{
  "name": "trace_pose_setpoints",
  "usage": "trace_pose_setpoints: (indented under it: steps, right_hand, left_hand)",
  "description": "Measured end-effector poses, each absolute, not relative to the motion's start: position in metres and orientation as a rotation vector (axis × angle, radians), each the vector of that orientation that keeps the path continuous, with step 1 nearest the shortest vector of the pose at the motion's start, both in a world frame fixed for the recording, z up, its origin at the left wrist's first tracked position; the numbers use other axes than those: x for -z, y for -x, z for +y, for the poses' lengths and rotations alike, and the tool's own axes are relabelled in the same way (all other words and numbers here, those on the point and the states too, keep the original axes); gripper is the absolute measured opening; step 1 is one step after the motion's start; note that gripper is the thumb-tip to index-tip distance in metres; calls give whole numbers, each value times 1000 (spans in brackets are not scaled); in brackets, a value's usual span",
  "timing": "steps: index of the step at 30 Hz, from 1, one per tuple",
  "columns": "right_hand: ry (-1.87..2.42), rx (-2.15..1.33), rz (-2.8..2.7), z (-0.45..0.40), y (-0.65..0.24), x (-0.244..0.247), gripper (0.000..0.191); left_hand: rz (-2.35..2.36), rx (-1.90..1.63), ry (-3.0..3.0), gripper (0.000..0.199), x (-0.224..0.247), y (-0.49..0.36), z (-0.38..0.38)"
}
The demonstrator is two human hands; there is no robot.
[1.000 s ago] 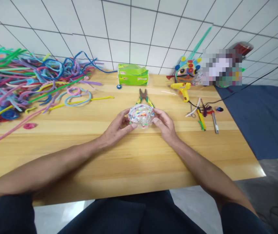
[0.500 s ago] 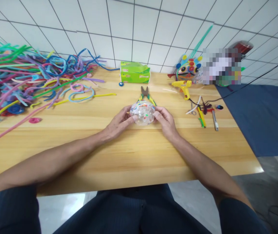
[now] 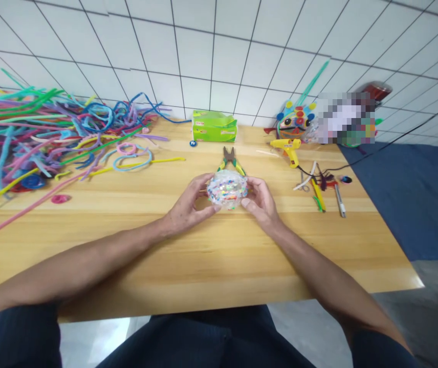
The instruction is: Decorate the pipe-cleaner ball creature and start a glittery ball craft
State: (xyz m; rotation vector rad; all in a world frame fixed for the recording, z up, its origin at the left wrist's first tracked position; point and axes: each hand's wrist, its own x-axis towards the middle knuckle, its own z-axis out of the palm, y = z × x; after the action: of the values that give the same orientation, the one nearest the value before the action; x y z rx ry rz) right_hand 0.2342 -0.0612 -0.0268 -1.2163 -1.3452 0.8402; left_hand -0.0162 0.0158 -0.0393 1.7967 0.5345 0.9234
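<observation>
A clear round ball (image 3: pixel 227 189) with many small coloured specks is held between both hands near the middle of the wooden table (image 3: pixel 211 245). My left hand (image 3: pixel 193 202) grips its left side, thumb at the lower edge and fingers behind. On the right side, my right hand (image 3: pixel 262 203) holds it the same way, its thumb at the lower right edge. Just beyond the ball lie pliers (image 3: pixel 228 157) with green and yellow handles, jaws parted and pointing away; the ball hides part of the handles.
Fuzzy coloured stems (image 3: pixel 69 122) are heaped at the left. A green tissue pack (image 3: pixel 214 127) stands by the wall. To the right are a yellow glue gun (image 3: pixel 288 149), a decorated face-like object (image 3: pixel 296 122), scissors (image 3: pixel 302 184), and a cutter (image 3: pixel 340 200).
The ball has turned between my hands, with the band of coloured specks now across its front. My thumbs sit lower on it. The whole view has shifted slightly, with the table appearing lower.
</observation>
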Motion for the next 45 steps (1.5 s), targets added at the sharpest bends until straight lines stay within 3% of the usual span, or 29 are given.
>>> trace_pose_setpoints:
  steps: [16,24,29,34,45]
  right_hand:
    - [1156,-808,-1356,-61,-224,37,84]
    - [1389,-204,-1525,-67,-214,36,90]
    - [1269,-141,-1696,-73,-214,30,74]
    - [1236,-172,-1703,-72,-216,28,50]
    - [1291,-109,-1735,-68,-224,24,61]
  left_hand:
    - [334,-822,-1665,68,33,18,17]
    - [473,-958,-1945,69,42,17,13]
    - [491,-973,-1979,89,41,17,16]
    - [523,-1023,-2080,94,41,17,20]
    - [685,-973,-2057,81,28,5,17]
